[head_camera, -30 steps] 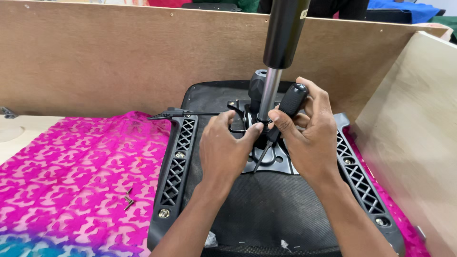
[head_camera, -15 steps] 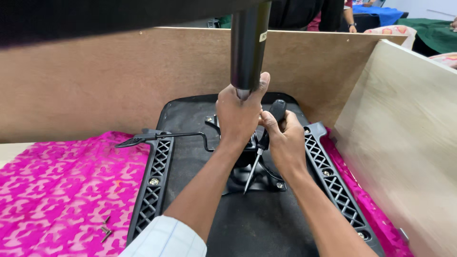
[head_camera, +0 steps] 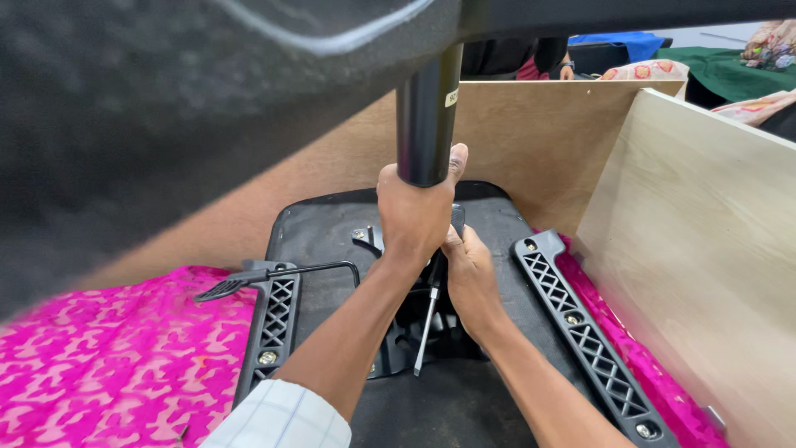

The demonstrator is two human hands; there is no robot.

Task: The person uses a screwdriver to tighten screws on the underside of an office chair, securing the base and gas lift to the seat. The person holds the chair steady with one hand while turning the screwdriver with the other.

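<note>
A: Hands on the upturned chair seat (head_camera: 332, 228), which lies on the pink cloth (head_camera: 108, 357) over the desk. Why grip there?

B: My left hand (head_camera: 412, 217) is closed round the black gas cylinder (head_camera: 426, 124) at its lower end, to keep it upright over the mechanism plate (head_camera: 406, 332).

A: And the other?

B: My right hand (head_camera: 469, 278) curls round the base beside the thin lever rod (head_camera: 425, 319); what it clasps is hidden.
</note>
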